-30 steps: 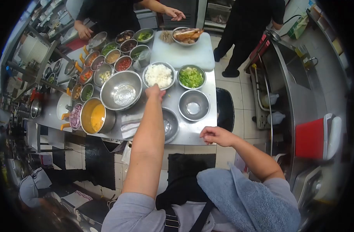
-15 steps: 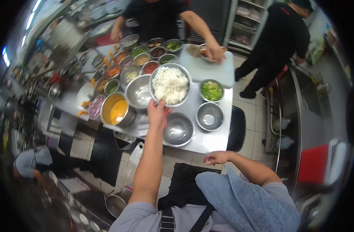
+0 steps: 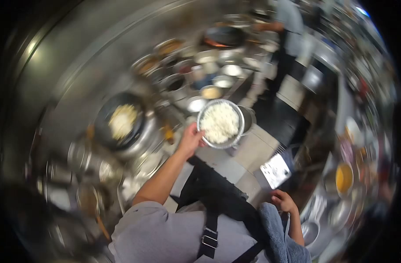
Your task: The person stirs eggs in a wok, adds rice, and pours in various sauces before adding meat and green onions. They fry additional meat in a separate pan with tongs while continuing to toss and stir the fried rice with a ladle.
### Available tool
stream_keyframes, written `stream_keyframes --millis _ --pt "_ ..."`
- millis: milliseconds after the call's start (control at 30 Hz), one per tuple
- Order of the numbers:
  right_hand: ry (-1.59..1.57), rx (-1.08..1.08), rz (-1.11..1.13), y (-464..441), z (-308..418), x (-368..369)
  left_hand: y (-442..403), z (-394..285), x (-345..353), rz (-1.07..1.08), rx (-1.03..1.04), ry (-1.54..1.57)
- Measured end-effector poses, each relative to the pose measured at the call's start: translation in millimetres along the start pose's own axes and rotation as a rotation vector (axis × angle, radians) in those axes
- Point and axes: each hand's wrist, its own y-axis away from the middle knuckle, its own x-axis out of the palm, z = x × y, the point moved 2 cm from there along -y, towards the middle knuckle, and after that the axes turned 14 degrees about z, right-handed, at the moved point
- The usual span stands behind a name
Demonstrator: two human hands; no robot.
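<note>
A metal bowl of white rice (image 3: 220, 122) is held up in front of me, above the floor beside the stove. My left hand (image 3: 192, 139) grips its left rim, thumb over the edge. To the left, a dark wok (image 3: 137, 139) sits on the stove with pale yellow food (image 3: 122, 122) in it. Low on the right, my right hand (image 3: 283, 201) hangs near the grey-blue towel (image 3: 271, 223); its fingers are curled loosely and apart, with nothing visible in them.
Several containers, blurred, stand beyond the rice around a yellowish bowl (image 3: 211, 92). Flame shows under another wok (image 3: 225, 36) at the back, near a person in grey (image 3: 292, 30). A counter with a pot of yellow liquid (image 3: 344, 178) lies at the right.
The view has swung from the prep table to the stove. My left hand has lifted the rice bowl off the table and carried it along. My right hand has stayed low at my side.
</note>
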Motion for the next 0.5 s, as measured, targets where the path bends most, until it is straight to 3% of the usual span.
stream_keyframes --millis 133,233,333,400,467,500 --pt "0.100 0.120 0.163 -107 56 13 84 -35 -179 -0.569 0.053 -0.051" --pt "0.208 0.085 0.277 -190 62 36 128 -64 -289 -0.764 0.172 -0.047" --pt "0.451 0.056 0.339 -240 116 53 151 -104 -383 -0.867 0.261 -0.291" --pt "0.614 0.013 0.362 -268 133 55 159 -122 -438 -0.983 0.199 -0.451" --pt "0.529 0.127 0.242 -287 137 49 160 -124 -483 -1.046 0.175 -0.516" --pt "0.483 0.182 0.175 -293 137 47 157 -122 -505 -1.125 0.226 -0.810"
